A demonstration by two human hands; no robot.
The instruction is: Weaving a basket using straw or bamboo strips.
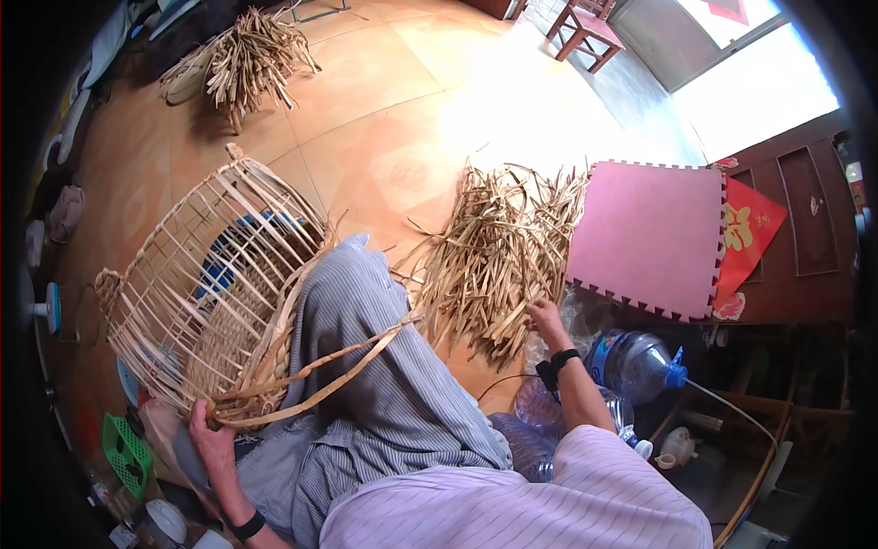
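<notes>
A half-woven wicker basket (pixel 206 284) lies tilted on its side against my left leg, with a frame of pale, bare ribs and a denser woven band. My left hand (pixel 212 437) is closed at its lower edge, gripping the rim where long flat dried strips (pixel 357 346) come out. These strips loop over my knee. My right hand (pixel 546 320) reaches to the near right edge of a pile of dried plant strips (pixel 494 256). Its fingers are bent together among the strip ends; what they pinch is too small to make out.
Right of the pile lies a pink foam mat (pixel 649 238). Large clear plastic bottles (pixel 640 366) sit by my right forearm. Another bundle of strips (pixel 251 64) rests on the tiled floor at far left. A green plastic basket (pixel 126 453) is at lower left; a wooden chair (pixel 590 35) stands far off.
</notes>
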